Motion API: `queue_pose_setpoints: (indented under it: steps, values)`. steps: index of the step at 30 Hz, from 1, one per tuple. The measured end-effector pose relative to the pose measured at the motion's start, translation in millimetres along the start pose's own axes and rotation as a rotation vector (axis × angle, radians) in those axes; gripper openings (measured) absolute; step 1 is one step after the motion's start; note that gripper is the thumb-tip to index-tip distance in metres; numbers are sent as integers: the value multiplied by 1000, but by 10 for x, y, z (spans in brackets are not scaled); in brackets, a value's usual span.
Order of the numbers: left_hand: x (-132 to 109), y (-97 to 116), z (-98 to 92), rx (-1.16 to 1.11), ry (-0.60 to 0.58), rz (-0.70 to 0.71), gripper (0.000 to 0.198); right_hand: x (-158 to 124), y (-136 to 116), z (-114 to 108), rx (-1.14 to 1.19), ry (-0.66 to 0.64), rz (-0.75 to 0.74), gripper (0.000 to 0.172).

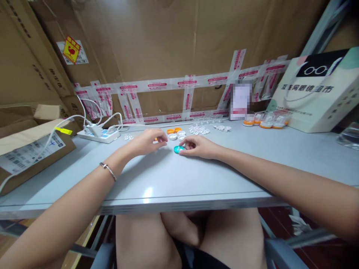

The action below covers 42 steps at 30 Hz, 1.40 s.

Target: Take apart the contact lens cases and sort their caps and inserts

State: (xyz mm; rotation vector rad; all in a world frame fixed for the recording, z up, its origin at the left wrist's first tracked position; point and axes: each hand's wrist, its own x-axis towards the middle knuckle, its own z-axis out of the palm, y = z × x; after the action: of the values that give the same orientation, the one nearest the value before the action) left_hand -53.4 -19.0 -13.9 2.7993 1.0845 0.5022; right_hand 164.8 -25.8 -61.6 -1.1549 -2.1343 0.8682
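Observation:
A small round teal plastic piece with something white in its middle lies on the grey table. My right hand grips its right edge between thumb and fingers. To the left, my left hand hovers over the table, thumb and fingers apart, with nothing visible between the tips. An orange piece behind its fingers is mostly hidden. Just beyond the hands sit orange rings and white round pieces. Small white plastic parts lie in a cluster behind my right hand.
A power strip with plugs and white cables lies at the left, beside an opened cardboard box. Several orange-based clear domes stand at the back right, before a paper bag. Taped cardboard walls the back.

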Motion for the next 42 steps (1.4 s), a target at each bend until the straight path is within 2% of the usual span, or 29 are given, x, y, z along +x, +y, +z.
queue_pose_setpoints:
  steps: [3,6,10,14,16,21,26,29,32,35,39,40,42]
  values:
    - [93,94,183,-52,24,63,16,22,28,12,-9,14,-15,43]
    - [151,84,283,-81,-6,78,17,40,34,22,-30,33,-16,45]
    - [226,51,278,-107,-35,121,16,36,18,18,-30,8,-22,43]
    - [339,77,249,-84,-151,114,11,27,12,-4,-17,-60,-43,38]
    - [377,97,255,-66,-173,117,9,29,14,-16,-11,-72,-48,35]
    - [341,165,273,43,-146,185,13,40,33,-35,-16,-94,-70,30]
    - [268,187,249,207,-148,346,19,47,61,-25,-16,-99,-76,32]
    - [268,141,298,281,-95,422,20,45,66,-22,-8,-103,-72,35]
    - [285,100,369,222,-9,456,19,37,61,-32,-2,-115,-73,35]
    - [277,83,323,57,75,416,17,25,53,-44,11,-127,-74,35]
    - [149,-28,-27,-15,149,209,13,6,30,-55,29,-111,-34,40]
    - [97,-85,-136,11,118,131,13,2,22,-58,30,-112,-25,40]
    - [-10,-215,-325,115,-38,-64,13,-5,12,-65,40,-125,-17,41]
